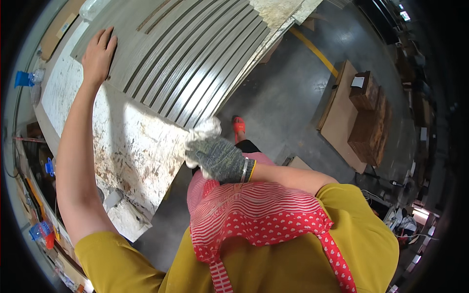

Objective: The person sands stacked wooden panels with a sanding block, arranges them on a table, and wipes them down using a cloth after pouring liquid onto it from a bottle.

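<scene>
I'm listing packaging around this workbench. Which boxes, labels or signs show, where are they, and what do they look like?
Cardboard boxes: brown stack on a flat board on the floor, right of the person.
Label: small pale rectangle on the topmost box.
Flat cardboard sheet: tan, upper left past the grooved panel under the bare left hand.
No signs or screens are clearly discernible.

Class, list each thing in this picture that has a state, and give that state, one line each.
left hand: bare, flat on the grey grooved panel
right hand: gloved, gripping a white cloth at the panel's near edge
grey grooved panel: lying flat on the stained workbench
cardboard boxes: closed, stacked on the floor
</scene>
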Action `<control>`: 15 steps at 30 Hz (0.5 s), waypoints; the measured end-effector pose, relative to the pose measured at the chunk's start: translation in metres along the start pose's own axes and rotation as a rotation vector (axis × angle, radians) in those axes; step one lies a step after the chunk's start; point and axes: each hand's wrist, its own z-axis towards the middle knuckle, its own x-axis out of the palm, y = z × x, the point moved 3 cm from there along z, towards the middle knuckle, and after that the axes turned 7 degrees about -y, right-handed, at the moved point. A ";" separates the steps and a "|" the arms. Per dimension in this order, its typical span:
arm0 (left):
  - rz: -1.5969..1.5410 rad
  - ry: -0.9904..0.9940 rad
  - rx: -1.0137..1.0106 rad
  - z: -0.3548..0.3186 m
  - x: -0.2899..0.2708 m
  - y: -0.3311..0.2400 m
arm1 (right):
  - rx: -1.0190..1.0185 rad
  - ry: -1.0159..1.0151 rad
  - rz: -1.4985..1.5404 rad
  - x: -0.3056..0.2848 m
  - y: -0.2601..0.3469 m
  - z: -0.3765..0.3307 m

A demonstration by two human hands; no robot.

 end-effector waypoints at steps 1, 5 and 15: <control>-0.007 -0.009 0.009 0.000 0.001 -0.001 | -0.008 -0.021 0.113 -0.007 -0.002 -0.002; 0.000 0.005 -0.038 -0.010 0.001 0.010 | 0.089 -0.245 0.145 -0.111 -0.022 0.030; -0.063 0.000 -0.009 -0.003 0.004 0.002 | 0.210 -0.453 -0.215 -0.071 -0.087 0.047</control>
